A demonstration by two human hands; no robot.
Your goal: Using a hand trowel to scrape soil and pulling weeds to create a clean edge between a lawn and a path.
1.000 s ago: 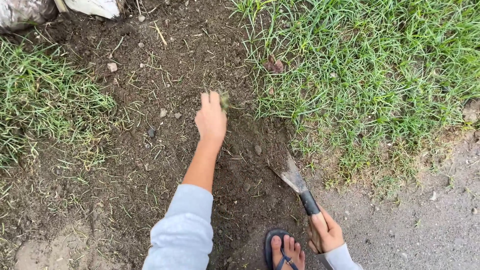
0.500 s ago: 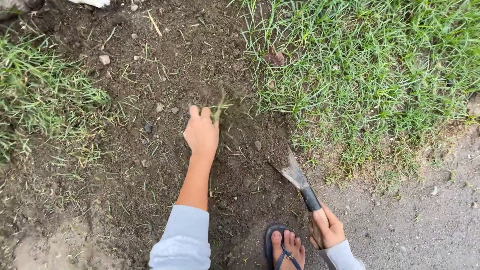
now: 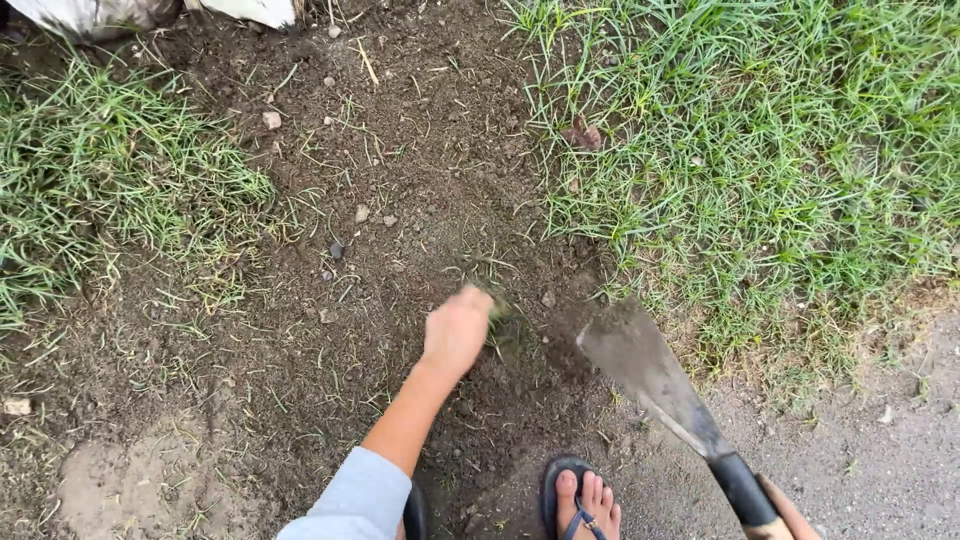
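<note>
Grass tuft (image 3: 497, 312): left hand (image 3: 456, 328) had drawn back, fist closed on it; right hand (image 3: 790, 512) gripped the raised trowel (image 3: 648, 370).

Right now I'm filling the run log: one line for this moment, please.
left hand: shut on grass tuft | right hand: holds trowel | blade over soil

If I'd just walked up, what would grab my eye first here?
Probably the left hand, closed on a tuft of grass in the middle of the dark bare soil. Just to its right, a broad flat blade on a black handle angles over the dirt, beside thick green turf.
</note>
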